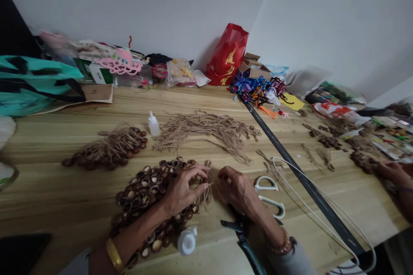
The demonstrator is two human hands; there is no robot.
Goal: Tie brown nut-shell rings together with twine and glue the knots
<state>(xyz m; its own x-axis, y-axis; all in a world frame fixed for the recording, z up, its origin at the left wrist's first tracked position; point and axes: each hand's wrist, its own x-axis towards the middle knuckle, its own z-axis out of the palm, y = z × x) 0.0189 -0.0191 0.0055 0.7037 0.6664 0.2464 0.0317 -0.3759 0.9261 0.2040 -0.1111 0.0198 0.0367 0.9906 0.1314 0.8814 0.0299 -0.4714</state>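
Note:
My left hand (185, 191) reaches over a pile of brown nut shells (145, 191), many of them open halves with pale insides. Its thumb and fingers pinch brown twine (206, 195), whose loose ends hang below. Close to its right, my right hand (237, 189) is closed with fingers curled on a blurred strand that runs between the two hands. Whether a shell is also in my fingers is hidden. A loose bundle of cut twine lengths (206, 129) lies beyond both hands. Shells with twine tied to them (109, 148) form a heap at the left.
Scissors (266, 183) with cream handles and dark-handled cutters (250, 251) lie by my right wrist. A white bottle (187, 240) stands near the shells, a glue bottle (153, 124) farther back. A white cable (309, 206) loops at right. Another person's hand (395, 174) works at far right.

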